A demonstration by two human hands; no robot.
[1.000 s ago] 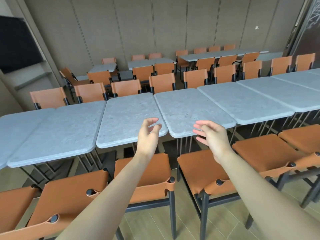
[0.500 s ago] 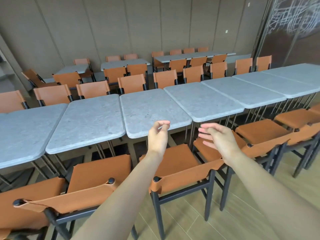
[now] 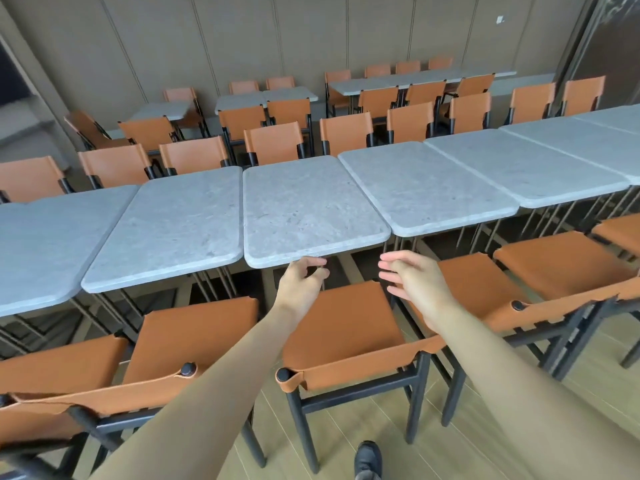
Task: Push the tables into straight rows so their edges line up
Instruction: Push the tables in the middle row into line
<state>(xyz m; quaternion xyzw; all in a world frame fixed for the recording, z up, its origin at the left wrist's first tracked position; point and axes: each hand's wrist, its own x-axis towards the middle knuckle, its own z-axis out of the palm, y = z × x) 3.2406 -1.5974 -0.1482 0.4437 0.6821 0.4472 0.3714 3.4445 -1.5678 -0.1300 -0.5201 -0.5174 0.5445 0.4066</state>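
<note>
A row of grey stone-topped tables runs left to right in front of me. The middle table [image 3: 311, 209] stands between a left neighbour [image 3: 173, 226] and a right neighbour [image 3: 426, 188], with narrow gaps and slightly stepped front corners. My left hand [image 3: 301, 282] is just under the middle table's front edge, fingers loosely curled near the rim and holding nothing. My right hand [image 3: 412, 278] hovers to its right, in front of the table's front right corner, with fingers extended and touching nothing.
Orange chairs with black frames stand between me and the tables; one [image 3: 346, 337] is directly below my hands, with another [image 3: 156, 362] to its left. More chairs [image 3: 273, 142] and tables [image 3: 263, 97] fill the back. My shoe [image 3: 367, 459] is on the wooden floor.
The view has shifted along the row, so the middle table now faces me. Both hands have come down to just in front of its front edge.
</note>
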